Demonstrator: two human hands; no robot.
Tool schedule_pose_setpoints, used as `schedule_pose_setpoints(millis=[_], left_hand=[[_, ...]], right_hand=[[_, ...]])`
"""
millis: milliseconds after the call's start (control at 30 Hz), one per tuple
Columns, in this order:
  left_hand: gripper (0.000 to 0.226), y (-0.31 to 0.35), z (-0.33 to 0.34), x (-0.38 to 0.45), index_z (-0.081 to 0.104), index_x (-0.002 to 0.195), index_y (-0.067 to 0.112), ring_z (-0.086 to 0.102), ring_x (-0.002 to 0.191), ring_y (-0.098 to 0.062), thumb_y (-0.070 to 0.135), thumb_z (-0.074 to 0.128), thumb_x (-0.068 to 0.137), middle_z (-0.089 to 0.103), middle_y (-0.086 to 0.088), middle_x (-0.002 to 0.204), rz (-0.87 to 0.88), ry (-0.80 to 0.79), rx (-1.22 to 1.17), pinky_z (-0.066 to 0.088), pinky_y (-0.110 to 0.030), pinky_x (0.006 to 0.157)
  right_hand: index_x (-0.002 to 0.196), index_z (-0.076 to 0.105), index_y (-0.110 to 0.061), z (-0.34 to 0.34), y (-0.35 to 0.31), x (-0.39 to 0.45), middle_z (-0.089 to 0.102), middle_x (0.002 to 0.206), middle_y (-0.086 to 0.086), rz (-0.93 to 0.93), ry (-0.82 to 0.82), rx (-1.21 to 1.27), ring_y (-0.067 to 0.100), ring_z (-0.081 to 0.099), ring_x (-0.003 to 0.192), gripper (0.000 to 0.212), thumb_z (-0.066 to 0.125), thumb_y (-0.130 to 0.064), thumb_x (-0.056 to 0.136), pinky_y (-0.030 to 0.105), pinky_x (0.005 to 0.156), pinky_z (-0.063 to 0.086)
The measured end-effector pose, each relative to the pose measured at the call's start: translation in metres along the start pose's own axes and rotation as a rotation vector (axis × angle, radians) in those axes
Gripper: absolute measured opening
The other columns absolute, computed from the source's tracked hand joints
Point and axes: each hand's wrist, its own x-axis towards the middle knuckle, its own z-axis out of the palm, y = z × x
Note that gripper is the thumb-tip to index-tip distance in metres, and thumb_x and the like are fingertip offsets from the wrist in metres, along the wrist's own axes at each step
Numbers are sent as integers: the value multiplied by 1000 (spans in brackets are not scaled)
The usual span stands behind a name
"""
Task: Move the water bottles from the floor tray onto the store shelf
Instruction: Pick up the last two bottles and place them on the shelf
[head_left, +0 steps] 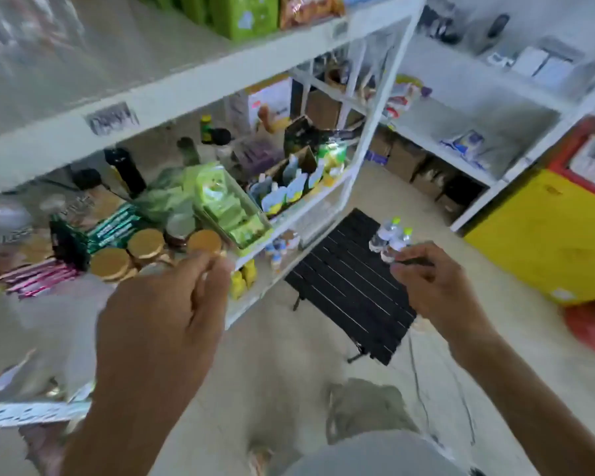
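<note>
Water bottles (390,239) with pale green caps stand in a small cluster at the far right corner of a black slatted floor tray (349,286), which rests low on thin legs on a pale, worn concrete floor (289,355). I count about 3 bottles, though blur makes the number uncertain. The right hand (433,283) reaches forward above the tray's right edge with its fingers curled loosely inward, its fingertips overlapping the bottles in view; whether it touches or grips one I cannot tell. The left hand (162,324) is raised in front of the white store shelf (193,97), fingers bent and pinched toward the thumb, and nothing clearly shows inside it. That shelf's middle tier is crowded: round gold-lidded jars (145,243) sit near its front edge, green packets (227,204) lean in a clear bin beside them, dark bottles stand further back, and a cardboard display of small pouches sits toward the right end. A lower tier holds small bottles and yellow containers. On the top tier are green packages (244,13). A second white shelving unit (478,97) runs along the far wall, sparsely stocked, with cardboard boxes beneath it. A yellow and red cabinet (547,235) stands at the right.
</note>
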Motion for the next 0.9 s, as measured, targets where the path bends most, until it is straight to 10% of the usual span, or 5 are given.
schedule_pose_setpoints(millis=[167, 333, 567, 900], left_hand=[[39, 62, 106, 19, 64, 76, 14, 49, 49, -28, 44, 48, 95, 43, -4, 46, 58, -230, -41, 41, -37, 47], [22, 111, 248, 51, 60, 74, 28, 44, 50, -16, 38, 56, 93, 42, 5, 46, 2, -335, -59, 29, -28, 50], [24, 166, 486, 104, 69, 87, 29, 62, 58, -7, 46, 52, 85, 62, 10, 59, -164, -576, 17, 50, -31, 55], [40, 162, 741, 228, 52, 118, 24, 66, 85, -30, 53, 50, 90, 69, -7, 93, -250, -821, 360, 53, -39, 77]], right_hand=[[75, 62, -24, -74, 38, 92, 45, 40, -14, 97, -37, -61, 12, 35, 39, 24, 65, -12, 95, 24, 44, 29], [91, 60, -8, -120, 107, 206, 53, 41, -9, 144, -98, -197, -1, 40, 25, 10, 55, -4, 98, 12, 32, 31], [126, 50, -8, -173, 276, 420, 64, 121, 22, 248, -248, -714, 41, 63, 113, 40, 57, -31, 94, 41, 81, 45], [135, 43, -17, -166, 400, 530, 69, 117, 15, -63, -356, -940, 38, 67, 108, 51, 47, -54, 100, 38, 74, 39]])
